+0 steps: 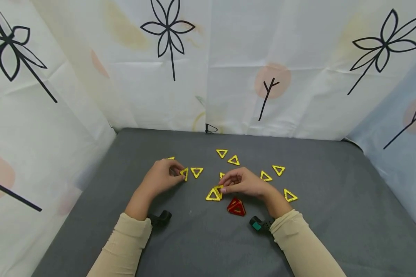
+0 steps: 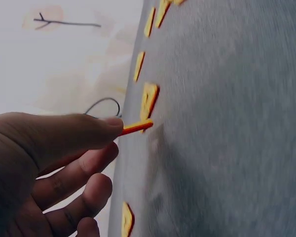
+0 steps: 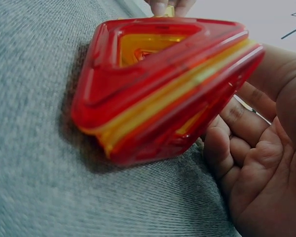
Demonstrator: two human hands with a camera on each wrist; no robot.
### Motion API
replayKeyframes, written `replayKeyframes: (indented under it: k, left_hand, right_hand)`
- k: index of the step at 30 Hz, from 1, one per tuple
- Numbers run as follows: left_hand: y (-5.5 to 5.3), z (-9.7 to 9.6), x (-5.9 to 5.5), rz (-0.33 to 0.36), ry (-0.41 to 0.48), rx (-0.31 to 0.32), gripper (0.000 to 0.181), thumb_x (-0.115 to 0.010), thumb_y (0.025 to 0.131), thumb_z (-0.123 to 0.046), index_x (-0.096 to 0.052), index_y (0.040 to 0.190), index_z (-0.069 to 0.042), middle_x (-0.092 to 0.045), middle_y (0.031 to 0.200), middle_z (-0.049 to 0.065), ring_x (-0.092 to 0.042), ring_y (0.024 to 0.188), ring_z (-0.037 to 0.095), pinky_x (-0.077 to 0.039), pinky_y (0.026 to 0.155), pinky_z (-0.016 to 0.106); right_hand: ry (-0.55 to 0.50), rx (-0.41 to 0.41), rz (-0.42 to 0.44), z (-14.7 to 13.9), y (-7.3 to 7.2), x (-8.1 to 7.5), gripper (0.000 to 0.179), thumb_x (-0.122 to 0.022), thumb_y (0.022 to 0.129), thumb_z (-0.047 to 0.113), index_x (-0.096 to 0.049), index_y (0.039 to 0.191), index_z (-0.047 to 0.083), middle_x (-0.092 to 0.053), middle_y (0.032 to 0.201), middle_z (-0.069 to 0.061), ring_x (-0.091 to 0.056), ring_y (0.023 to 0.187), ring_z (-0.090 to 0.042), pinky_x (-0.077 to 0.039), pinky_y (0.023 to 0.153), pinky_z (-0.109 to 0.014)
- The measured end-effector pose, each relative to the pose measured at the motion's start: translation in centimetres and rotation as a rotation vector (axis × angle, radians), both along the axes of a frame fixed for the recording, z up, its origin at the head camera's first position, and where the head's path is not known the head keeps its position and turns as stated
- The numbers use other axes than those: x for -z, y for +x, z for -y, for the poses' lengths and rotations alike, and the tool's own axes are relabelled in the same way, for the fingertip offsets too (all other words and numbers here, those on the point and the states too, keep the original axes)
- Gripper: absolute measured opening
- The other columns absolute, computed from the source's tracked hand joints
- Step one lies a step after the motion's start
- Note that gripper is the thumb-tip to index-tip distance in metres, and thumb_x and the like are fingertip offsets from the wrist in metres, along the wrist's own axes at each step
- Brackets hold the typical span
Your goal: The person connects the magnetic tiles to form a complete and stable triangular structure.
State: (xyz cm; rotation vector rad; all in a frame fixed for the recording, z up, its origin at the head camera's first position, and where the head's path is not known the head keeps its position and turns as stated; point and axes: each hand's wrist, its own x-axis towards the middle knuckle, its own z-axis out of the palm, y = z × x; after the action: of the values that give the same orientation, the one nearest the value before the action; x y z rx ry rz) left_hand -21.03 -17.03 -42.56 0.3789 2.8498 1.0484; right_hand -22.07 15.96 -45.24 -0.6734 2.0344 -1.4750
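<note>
My left hand (image 1: 163,175) pinches a yellow triangular tile (image 2: 138,126) between thumb and fingertips, above the grey cloth; the tile is seen nearly edge-on in the left wrist view. My right hand (image 1: 246,183) grips another yellow triangular tile with thumb and fingers, its held side partly covered. That one leans against a yellow triangle (image 1: 213,199) at its left. Just below the right hand stands a red pyramid (image 3: 163,98) made of triangular tiles, with yellow showing along its seams and inside. Right of the left hand lies a loose yellow triangle (image 1: 197,168).
Several hollow yellow triangles lie about the grey tabletop (image 1: 194,246), among them a far tile (image 1: 222,150) and a tile at the right (image 1: 290,200). One tile (image 1: 171,158) peeks out behind the left hand. A patterned white curtain (image 1: 235,104) hangs behind the table.
</note>
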Motion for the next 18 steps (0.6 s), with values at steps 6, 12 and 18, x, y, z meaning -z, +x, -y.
replayKeyframes:
  k: [6,12,18]
  left_hand:
    - [0.6,-1.5,-0.2,0.008,0.033,0.051,0.020,-0.082,0.093,-0.016,-0.079,0.112,-0.011,-0.074,0.098,0.001,-0.065,0.081,0.013,-0.055,0.073,0.035]
    - [1.1,-3.5,0.1,0.008,0.036,0.110,0.020,-0.080,0.093,-0.015,-0.079,0.114,-0.012,-0.074,0.097,-0.002,-0.064,0.080,0.010,-0.054,0.074,0.033]
    - [1.4,-4.7,0.6,-0.023,0.049,0.158,0.020,-0.082,0.092,-0.015,-0.079,0.112,-0.013,-0.073,0.093,-0.004,-0.062,0.075,0.006,-0.054,0.072,0.031]
  right_hand:
    - [-0.014,-0.007,-0.002,-0.1,0.1,0.0,0.025,-0.076,0.099,0.011,-0.075,0.122,0.000,-0.078,0.113,-0.019,-0.074,0.097,-0.013,-0.060,0.084,-0.031]
    - [-0.007,0.005,0.007,0.0,0.1,0.0,0.025,-0.076,0.099,0.011,-0.075,0.122,0.000,-0.078,0.113,-0.017,-0.074,0.097,-0.014,-0.060,0.085,-0.030]
    - [-0.011,0.004,0.012,0.1,0.1,-0.1,0.025,-0.076,0.099,0.010,-0.075,0.122,-0.001,-0.078,0.112,-0.016,-0.075,0.096,-0.013,-0.060,0.084,-0.029]
